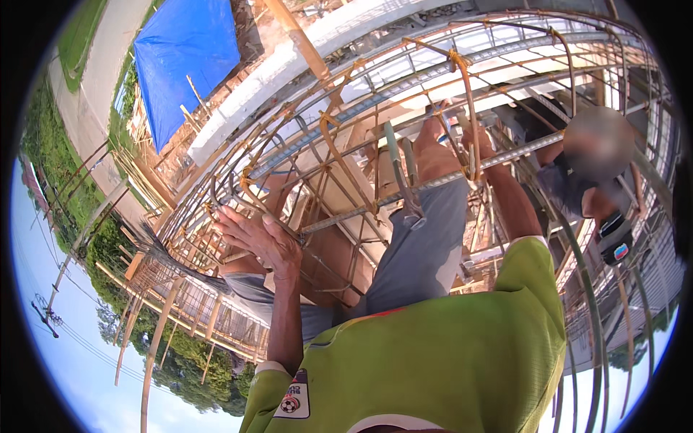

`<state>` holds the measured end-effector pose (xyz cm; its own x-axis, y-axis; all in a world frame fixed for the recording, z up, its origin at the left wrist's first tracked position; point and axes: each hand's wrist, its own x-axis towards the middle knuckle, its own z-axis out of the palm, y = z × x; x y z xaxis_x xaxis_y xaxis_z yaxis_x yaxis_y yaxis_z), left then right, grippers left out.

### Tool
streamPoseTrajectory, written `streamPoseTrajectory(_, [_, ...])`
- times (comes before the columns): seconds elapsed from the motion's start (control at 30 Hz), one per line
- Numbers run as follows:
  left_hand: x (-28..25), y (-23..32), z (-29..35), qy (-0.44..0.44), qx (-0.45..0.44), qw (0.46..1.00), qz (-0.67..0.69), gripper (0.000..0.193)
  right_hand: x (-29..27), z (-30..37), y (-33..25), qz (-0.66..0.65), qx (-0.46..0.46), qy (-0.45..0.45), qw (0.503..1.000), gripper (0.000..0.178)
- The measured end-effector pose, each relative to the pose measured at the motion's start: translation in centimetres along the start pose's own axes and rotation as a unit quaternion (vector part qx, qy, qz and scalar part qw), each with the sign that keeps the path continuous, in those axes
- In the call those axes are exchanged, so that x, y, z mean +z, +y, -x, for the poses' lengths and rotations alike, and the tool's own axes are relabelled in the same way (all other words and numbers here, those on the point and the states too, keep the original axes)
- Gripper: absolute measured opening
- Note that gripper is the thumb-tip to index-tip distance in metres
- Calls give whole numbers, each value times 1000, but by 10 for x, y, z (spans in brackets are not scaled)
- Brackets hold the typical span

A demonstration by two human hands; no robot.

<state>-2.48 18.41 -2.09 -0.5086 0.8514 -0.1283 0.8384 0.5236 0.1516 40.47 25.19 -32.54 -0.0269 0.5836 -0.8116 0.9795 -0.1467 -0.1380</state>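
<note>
The left hand [261, 238], left of centre in the frame, is laying its fingers [234, 220] loosely spread and flat against the rusty rebar cage [346, 123], gripping nothing, while the right hand [478, 141], up at centre right, is reaching to a long grey bar [426, 184] crossing the cage, its fingers too hidden behind the steel to read. With one hand only resting, a shifting bar could cost the person their balance, since the cage is standing high above the ground near the blue tarp [184, 61] at upper left.
</note>
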Motion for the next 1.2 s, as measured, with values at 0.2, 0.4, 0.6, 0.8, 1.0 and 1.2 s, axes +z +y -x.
streamPoseTrajectory(0.2, [-4,-12,8,-8,3,1000,3,75,-89,175,3,-607,272,-191,722,21])
streamPoseTrajectory(0.4, [-68,-47,1,49,-37,955,290,66,-223,374,-133,-711,54,-37,700,31])
streamPoseTrajectory(0.6, [-41,-139,32,-24,4,981,190,34,-299,337,-298,-521,-206,81,825,58])
streamPoseTrajectory(0.8, [-56,-155,23,-158,102,967,172,46,-298,180,-460,-180,-295,-60,937,57])
streamPoseTrajectory(1.0, [-35,-165,7,-144,159,951,223,47,-201,1,-525,-107,-172,-338,919,15])
streamPoseTrajectory(1.2, [-39,-165,6,-178,124,946,240,47,-113,-50,-520,188,-157,-263,933,22])
